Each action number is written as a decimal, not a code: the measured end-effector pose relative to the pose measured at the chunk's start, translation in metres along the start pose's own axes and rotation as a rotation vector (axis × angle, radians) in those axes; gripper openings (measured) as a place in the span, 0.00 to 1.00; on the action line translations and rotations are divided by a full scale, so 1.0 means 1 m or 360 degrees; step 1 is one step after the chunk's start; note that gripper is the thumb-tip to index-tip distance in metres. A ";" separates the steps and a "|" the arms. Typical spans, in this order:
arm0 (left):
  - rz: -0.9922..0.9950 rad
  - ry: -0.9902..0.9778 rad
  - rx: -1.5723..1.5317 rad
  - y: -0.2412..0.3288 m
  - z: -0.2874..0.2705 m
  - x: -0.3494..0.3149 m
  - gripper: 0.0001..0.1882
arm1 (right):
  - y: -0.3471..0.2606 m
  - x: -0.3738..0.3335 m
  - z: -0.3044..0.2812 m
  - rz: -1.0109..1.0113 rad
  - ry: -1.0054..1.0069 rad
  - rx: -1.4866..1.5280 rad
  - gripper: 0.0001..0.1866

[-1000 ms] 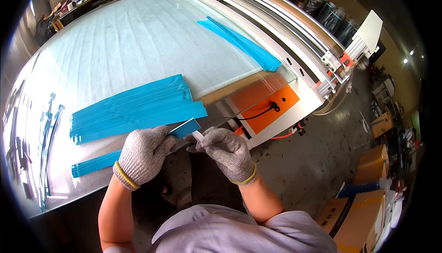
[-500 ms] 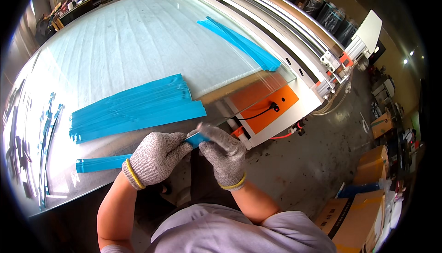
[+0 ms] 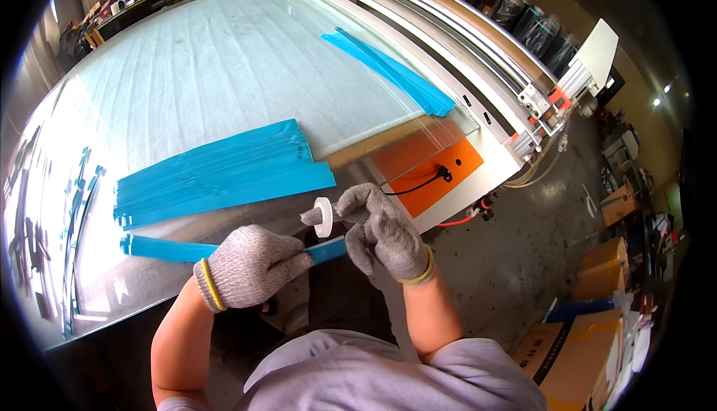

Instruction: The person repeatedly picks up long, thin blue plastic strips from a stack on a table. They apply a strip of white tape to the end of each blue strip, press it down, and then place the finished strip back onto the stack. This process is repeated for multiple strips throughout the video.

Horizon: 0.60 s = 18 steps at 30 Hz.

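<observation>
My left hand, in a grey knit glove, is closed around one long blue strip that lies along the near edge of the glass table. Its free end pokes out toward my right hand. That gloved hand pinches a small white round spool just above the strip's end. A pile of the same blue strips lies on the table just beyond both hands.
A second bundle of blue strips rests at the far right of the glass table. An orange pad with a black cable sits beside the machine rail. Cardboard boxes stand on the floor at right. Dark offcuts lie at left.
My right hand has lifted off the strip's end and now shows a white spool between its fingers. My left hand slid slightly right along the strip.
</observation>
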<state>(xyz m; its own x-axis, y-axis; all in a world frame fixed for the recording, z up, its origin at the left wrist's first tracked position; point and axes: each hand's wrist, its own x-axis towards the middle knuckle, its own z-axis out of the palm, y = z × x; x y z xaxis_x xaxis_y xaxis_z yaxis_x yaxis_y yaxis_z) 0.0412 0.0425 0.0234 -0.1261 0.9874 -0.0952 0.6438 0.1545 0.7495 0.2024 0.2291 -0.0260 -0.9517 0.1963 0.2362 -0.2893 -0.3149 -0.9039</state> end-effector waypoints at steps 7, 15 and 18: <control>0.0081 0.0118 -0.0034 -0.014 0.002 -0.008 0.15 | -0.029 -0.013 0.006 0.0215 -0.0786 0.0292 0.15; 0.0194 -0.0034 0.0025 -0.008 0.007 -0.010 0.13 | -0.007 0.006 -0.004 0.0201 -0.0170 -0.0165 0.12; 0.0002 0.0075 -0.0026 -0.010 0.006 -0.012 0.12 | -0.037 0.001 0.020 0.0232 -0.0437 -0.0143 0.08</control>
<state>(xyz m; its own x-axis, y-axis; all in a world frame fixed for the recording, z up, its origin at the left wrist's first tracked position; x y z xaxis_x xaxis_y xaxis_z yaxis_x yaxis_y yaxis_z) 0.0414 0.0290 0.0132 -0.1608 0.9849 -0.0636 0.6314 0.1522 0.7603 0.2103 0.2228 0.0147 -0.9782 -0.1064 0.1783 -0.1494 -0.2355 -0.9603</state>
